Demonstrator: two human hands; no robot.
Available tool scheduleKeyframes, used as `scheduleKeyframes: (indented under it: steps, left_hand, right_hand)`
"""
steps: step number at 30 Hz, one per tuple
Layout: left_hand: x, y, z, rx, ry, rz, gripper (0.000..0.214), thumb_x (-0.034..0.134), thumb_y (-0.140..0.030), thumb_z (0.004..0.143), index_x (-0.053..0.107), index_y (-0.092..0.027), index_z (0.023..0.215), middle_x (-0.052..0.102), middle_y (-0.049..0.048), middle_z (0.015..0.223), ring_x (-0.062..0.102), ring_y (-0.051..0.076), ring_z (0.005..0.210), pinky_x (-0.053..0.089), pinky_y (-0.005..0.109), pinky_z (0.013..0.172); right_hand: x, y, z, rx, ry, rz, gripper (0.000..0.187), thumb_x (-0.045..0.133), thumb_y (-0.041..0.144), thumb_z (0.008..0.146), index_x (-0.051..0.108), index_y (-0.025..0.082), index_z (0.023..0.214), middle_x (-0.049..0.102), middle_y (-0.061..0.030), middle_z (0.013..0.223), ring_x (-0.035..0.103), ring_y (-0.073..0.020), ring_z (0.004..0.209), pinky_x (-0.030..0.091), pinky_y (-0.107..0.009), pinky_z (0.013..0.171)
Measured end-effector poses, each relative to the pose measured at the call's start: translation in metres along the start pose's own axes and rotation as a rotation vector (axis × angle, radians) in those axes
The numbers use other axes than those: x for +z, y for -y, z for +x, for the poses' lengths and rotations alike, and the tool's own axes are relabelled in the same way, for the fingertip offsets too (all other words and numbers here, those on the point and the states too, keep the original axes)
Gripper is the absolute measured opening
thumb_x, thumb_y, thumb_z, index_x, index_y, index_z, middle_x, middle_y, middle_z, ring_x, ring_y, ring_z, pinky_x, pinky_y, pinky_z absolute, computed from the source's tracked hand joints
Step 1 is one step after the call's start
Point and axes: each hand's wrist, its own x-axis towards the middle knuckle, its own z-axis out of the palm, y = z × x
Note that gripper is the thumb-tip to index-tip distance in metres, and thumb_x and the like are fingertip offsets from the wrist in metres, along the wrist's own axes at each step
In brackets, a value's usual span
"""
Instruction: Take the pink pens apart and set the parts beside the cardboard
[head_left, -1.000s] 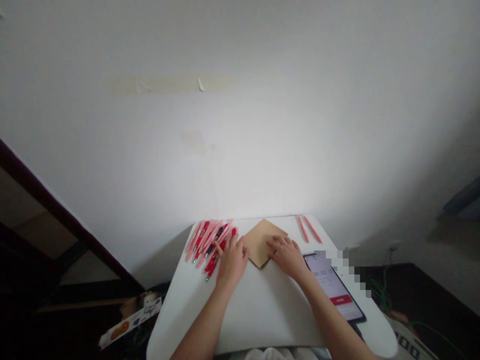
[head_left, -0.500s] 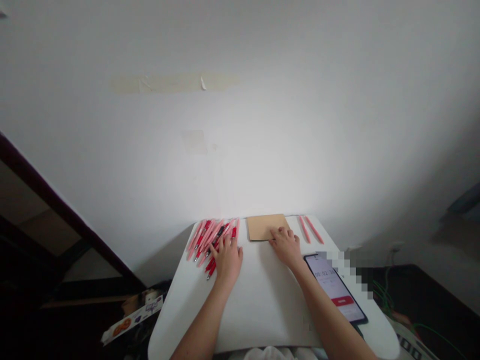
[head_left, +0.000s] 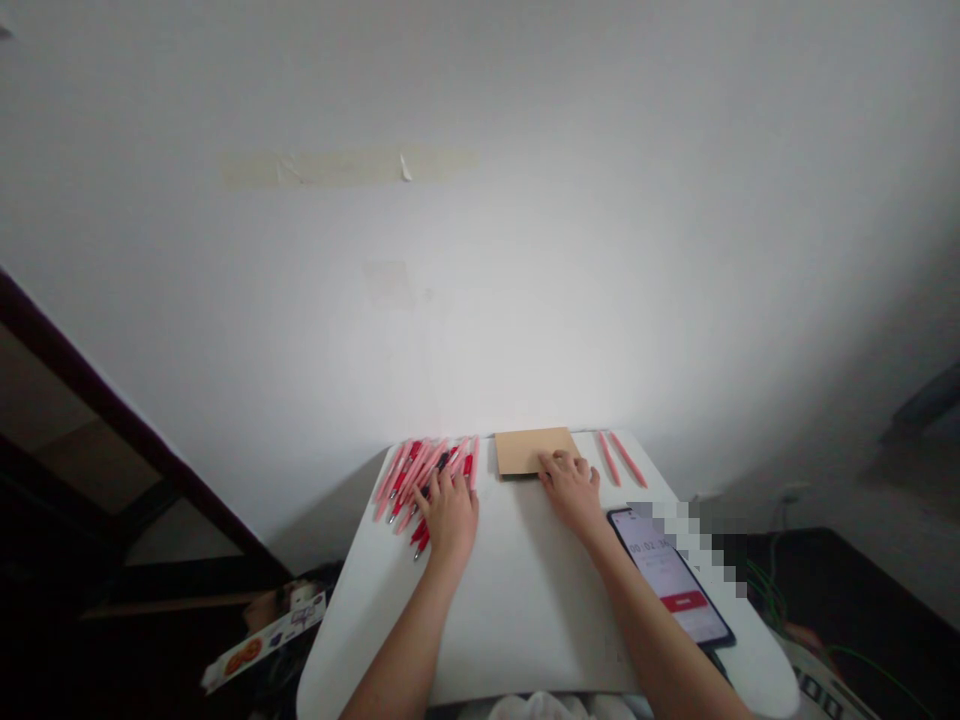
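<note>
A loose pile of pink and red pens [head_left: 420, 470], with some dark parts among them, lies at the back left of the white table. My left hand [head_left: 451, 515] rests over the pile's right side, fingers spread and touching the pens; its palm hides some of them. At the back middle is a flat brown rectangle that looks like a notebook [head_left: 525, 450]. Bent fingers of my right hand [head_left: 571, 490] hold its near right corner, and a dark gap shows under the near edge, which is slightly raised. Two pink pens [head_left: 619, 458] lie apart, right of the notebook.
A phone [head_left: 671, 580] showing a running timer lies under and beside my right forearm. The white table [head_left: 525, 610] meets a pale wall [head_left: 525, 300] at its back edge. Left of the table, low down, is a printed box [head_left: 262, 645]; green cables [head_left: 769, 590] hang on the right.
The notebook's near edge has risen a little, with my right hand at its corner. My left hand has shifted slightly left and toward me over the pens.
</note>
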Motion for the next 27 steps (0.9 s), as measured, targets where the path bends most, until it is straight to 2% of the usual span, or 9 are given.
scheduleKeyframes:
  steps: [3, 9, 14, 21, 27]
  left_hand:
    - [0.0, 0.0, 0.0, 0.0, -0.017, -0.007, 0.031, 0.049, -0.025, 0.087, 0.063, -0.018, 0.114, 0.058, 0.0129, 0.128, 0.045, 0.032, 0.125, 0.022, 0.064, 0.111]
    - [0.001, 0.001, 0.002, 0.0, -0.029, 0.005, 0.033, 0.051, -0.028, 0.087, 0.062, -0.021, 0.117, 0.055, 0.0126, 0.132, 0.043, 0.031, 0.127, 0.024, 0.062, 0.111]
    - [0.0, 0.001, 0.004, 0.006, -0.035, 0.0, 0.033, 0.051, -0.026, 0.087, 0.062, -0.023, 0.119, 0.054, 0.013, 0.132, 0.044, 0.031, 0.125, 0.024, 0.062, 0.111]
    - [0.001, 0.001, 0.004, 0.004, 0.002, -0.011, 0.026, 0.051, -0.027, 0.087, 0.067, -0.025, 0.108, 0.052, 0.0112, 0.135, 0.044, 0.031, 0.125, 0.024, 0.064, 0.11]
    - [0.006, 0.0, 0.005, 0.02, -0.004, 0.015, 0.027, 0.052, -0.028, 0.087, 0.068, -0.025, 0.108, 0.051, 0.0105, 0.138, 0.042, 0.031, 0.128, 0.023, 0.064, 0.112]
  right_hand:
    - [-0.004, 0.002, -0.001, -0.018, -0.028, 0.03, 0.036, 0.043, 0.037, 0.097, 0.051, 0.035, 0.132, 0.05, -0.0052, 0.139, 0.041, -0.0302, 0.124, 0.028, -0.057, 0.105]
    - [-0.016, 0.006, -0.006, -0.069, -0.054, 0.083, 0.038, 0.042, 0.032, 0.097, 0.05, 0.036, 0.134, 0.047, -0.0041, 0.144, 0.034, -0.031, 0.131, 0.024, -0.063, 0.108]
    - [-0.02, 0.006, -0.017, -0.127, -0.123, 0.136, 0.035, 0.041, 0.028, 0.097, 0.056, 0.033, 0.128, 0.051, -0.0031, 0.14, 0.037, -0.0288, 0.128, 0.027, -0.058, 0.109]
    - [-0.008, 0.0, -0.034, -0.306, -0.176, 0.266, 0.031, 0.042, 0.02, 0.095, 0.063, 0.027, 0.117, 0.057, -0.0061, 0.129, 0.043, -0.0253, 0.121, 0.035, -0.047, 0.105]
    - [0.007, -0.004, -0.037, -0.326, -0.176, 0.362, 0.029, 0.044, 0.013, 0.091, 0.067, 0.025, 0.104, 0.061, -0.0076, 0.117, 0.048, -0.0245, 0.114, 0.041, -0.044, 0.1]
